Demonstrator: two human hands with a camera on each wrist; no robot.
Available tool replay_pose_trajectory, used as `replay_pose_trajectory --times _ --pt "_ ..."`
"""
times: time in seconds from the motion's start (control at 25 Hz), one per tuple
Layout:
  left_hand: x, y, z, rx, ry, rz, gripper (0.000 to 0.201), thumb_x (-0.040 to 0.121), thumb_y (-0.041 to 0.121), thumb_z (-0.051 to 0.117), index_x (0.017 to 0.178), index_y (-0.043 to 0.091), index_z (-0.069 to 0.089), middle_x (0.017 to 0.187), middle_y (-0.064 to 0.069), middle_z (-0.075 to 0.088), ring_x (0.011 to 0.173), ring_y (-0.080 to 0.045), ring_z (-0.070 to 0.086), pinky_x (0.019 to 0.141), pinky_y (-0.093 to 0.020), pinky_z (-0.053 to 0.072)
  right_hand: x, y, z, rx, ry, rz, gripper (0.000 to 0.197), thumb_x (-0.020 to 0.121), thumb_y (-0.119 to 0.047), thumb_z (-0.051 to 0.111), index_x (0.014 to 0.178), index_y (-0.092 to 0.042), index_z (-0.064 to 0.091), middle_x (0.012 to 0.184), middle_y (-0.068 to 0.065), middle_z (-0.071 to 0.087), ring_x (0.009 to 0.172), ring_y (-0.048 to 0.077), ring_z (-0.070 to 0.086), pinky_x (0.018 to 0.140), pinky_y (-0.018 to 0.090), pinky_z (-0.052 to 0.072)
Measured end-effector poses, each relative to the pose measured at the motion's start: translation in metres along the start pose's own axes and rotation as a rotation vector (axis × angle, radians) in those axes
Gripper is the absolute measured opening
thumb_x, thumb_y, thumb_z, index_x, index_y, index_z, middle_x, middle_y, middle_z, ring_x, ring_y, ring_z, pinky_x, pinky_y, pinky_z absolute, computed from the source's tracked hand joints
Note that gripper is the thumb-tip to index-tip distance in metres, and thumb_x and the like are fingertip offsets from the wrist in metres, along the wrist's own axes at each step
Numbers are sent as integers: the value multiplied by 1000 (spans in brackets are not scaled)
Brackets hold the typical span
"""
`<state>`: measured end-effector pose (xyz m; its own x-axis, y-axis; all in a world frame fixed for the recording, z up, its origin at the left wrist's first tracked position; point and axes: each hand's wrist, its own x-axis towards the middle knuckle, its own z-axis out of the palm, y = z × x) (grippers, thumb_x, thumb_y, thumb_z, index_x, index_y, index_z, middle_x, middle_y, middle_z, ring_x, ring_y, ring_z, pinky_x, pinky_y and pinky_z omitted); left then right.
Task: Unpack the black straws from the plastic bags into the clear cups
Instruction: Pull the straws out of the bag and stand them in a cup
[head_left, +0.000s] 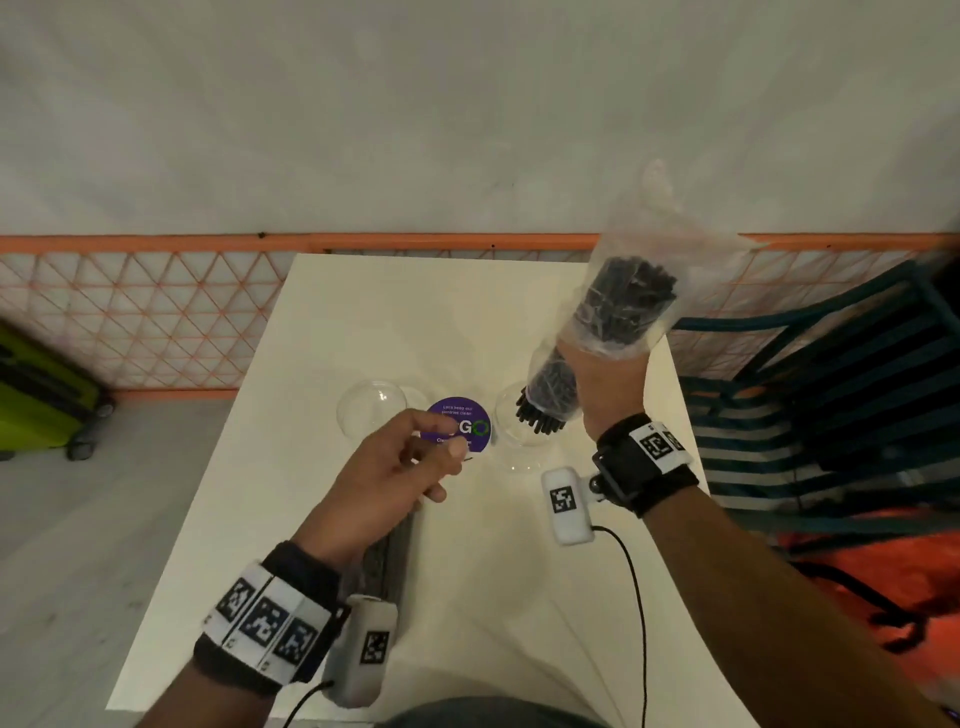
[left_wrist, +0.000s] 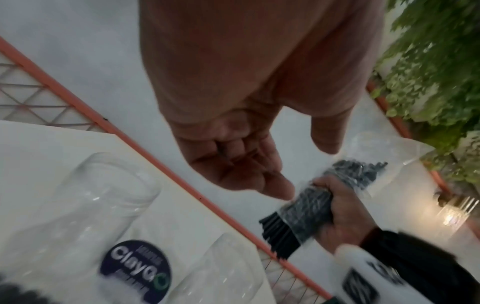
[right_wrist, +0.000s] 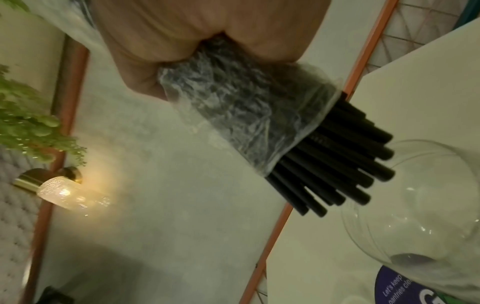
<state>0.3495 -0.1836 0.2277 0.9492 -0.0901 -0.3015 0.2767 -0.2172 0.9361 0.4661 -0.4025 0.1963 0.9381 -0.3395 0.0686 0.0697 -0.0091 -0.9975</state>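
Observation:
My right hand (head_left: 608, 379) grips a clear plastic bag (head_left: 623, 291) of black straws, tilted with its open end down. The straws' ends (head_left: 540, 415) stick out of the bag just over the mouth of the right clear cup (head_left: 519, 441). The right wrist view shows the straws (right_wrist: 337, 174) at the cup's rim (right_wrist: 428, 148). A second clear cup (head_left: 371, 410) stands to the left. My left hand (head_left: 415, 457) hovers between the cups with loosely curled fingers and an empty palm (left_wrist: 246, 164). Another bag of straws (head_left: 389, 556) lies on the table under my left wrist.
A round purple sticker (head_left: 467, 421) sits on the white table (head_left: 363, 312) between the cups. An orange mesh fence (head_left: 156, 312) runs behind the table. A teal slatted chair (head_left: 831, 389) stands at the right, a green suitcase (head_left: 36, 395) at the far left.

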Motion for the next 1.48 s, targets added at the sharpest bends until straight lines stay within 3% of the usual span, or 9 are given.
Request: replay_pose_trajectory --times 0.16,0.4,0.6,0.8,1.04,1.2,1.28,1.4,1.48 --pt "-22 -53 2 134 -45 -102 46 68 69 71 101 36 68 86 -2 73 74 -18 71 77 -46 59 15 27 19 59 5 91 38 79 -2 72 113 -5 57 95 -6 63 78 -5 63 73 17 52" --pt "-57 -112 3 527 -140 -210 28 85 56 66 106 39 60 88 14 69 75 1 63 69 -13 49 15 75 23 -107 8 206 64 67 -28 82 124 -15 55 116 0 66 106 19 63 98 38 51" --pt "-64 -126 -5 597 -162 -255 29 86 57 65 106 37 60 90 13 71 83 -3 66 73 -15 50 4 83 17 -307 -82 201 69 72 -30 85 130 -15 50 113 -3 60 103 14 57 98 28 47" --pt "-61 -140 -13 605 -144 -245 28 85 58 64 105 38 60 91 12 71 84 -5 68 76 -20 54 4 84 3 -214 -60 156 50 66 -36 81 108 -39 54 111 -5 66 101 16 66 93 41 55" --pt "-57 -142 -19 572 -162 -231 28 86 56 63 104 35 60 87 8 74 77 -4 70 71 -19 56 7 52 -8 21 -50 76 45 83 -17 75 122 -24 53 122 -7 58 106 -8 59 87 20 51" --pt "-55 -138 -22 535 -145 -214 21 90 44 66 106 30 62 88 6 73 73 2 69 62 -13 53 12 -3 -21 160 65 -84 47 76 -39 80 116 -34 56 127 -8 59 121 9 57 103 33 46" --pt "-55 -137 -23 532 -139 -201 20 90 42 67 106 30 62 87 5 73 72 1 68 60 -12 51 5 -26 -35 170 136 -199 36 82 -33 76 114 -33 59 122 -7 60 123 23 55 108 43 43" --pt "-54 -140 -25 521 -139 -189 18 90 41 67 103 29 62 86 3 73 70 -5 69 60 -16 54 -22 -33 -61 77 72 -184 46 84 -31 69 120 -5 56 113 7 57 102 23 58 91 36 53" --pt "-54 -143 -27 509 -136 -186 17 90 41 68 101 30 63 84 2 73 68 -9 70 59 -18 55 -47 -14 -76 -67 -127 -17 38 80 -37 70 113 -20 64 109 -2 62 91 14 63 80 34 54"
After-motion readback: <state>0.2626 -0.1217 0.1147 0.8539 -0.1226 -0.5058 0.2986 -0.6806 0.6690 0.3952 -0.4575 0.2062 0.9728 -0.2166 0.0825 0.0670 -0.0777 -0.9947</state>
